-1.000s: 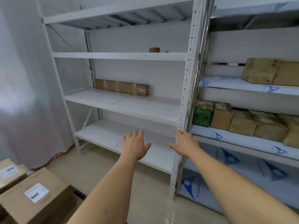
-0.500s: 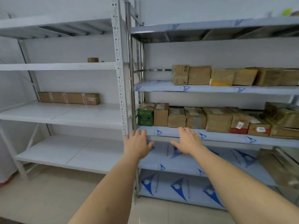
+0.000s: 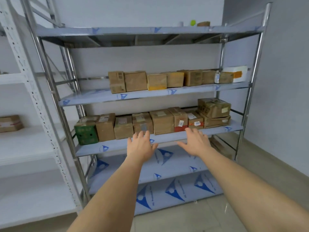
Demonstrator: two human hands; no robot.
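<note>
This is a storeroom or small stockroom. Beyond the left hand point(image 3: 141, 146) and the right hand point(image 3: 195, 143) stands a steel rack point(image 3: 133, 30), its shelves covered in blue-printed protective film point(image 3: 175, 166). Just above the fingertips, a row of taped cardboard parcels point(image 3: 163, 121) sits packed side by side. Several bear what look like shipping labels, though the print is too blurred to read. A second row point(image 3: 135, 81) lines the shelf higher up. Far to the left of the left hand, a white rack point(image 3: 25, 143) holds one carton point(image 3: 10, 123). Bare pale walls point(image 3: 284, 81) rise beyond the right hand, and a tiled floor point(image 3: 180, 220) lies under the forearms.
</note>
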